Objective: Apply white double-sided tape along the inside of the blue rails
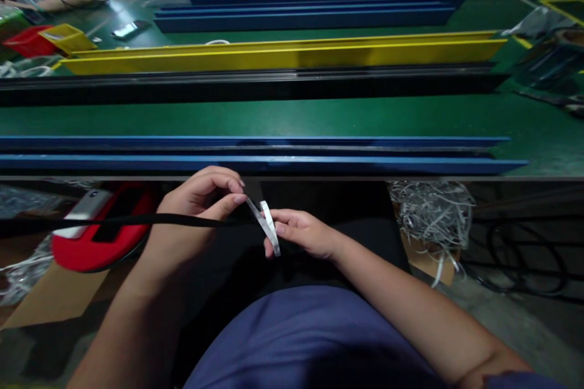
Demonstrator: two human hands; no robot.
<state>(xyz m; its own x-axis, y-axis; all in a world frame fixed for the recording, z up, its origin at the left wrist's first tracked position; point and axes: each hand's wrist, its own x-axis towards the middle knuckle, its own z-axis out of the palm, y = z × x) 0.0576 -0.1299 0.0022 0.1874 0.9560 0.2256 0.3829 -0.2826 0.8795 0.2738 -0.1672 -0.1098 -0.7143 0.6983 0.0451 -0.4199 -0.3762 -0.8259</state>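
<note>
Just before the nearest rail are the left hand and the right hand, with a strip between them. A box of scraps lies before the rail's right part, and other rails lie behind it.

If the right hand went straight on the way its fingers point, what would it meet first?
Its fingers point left. Past the white strip it pinches, the right hand would likely meet the left hand first, closed on the black strap; depth is unclear.

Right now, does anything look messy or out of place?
The cardboard box on the right: a tangle of white scraps overflows it, some dangling over its side. The left hand holds a black strip, the right hand white tape; both fine.
</note>
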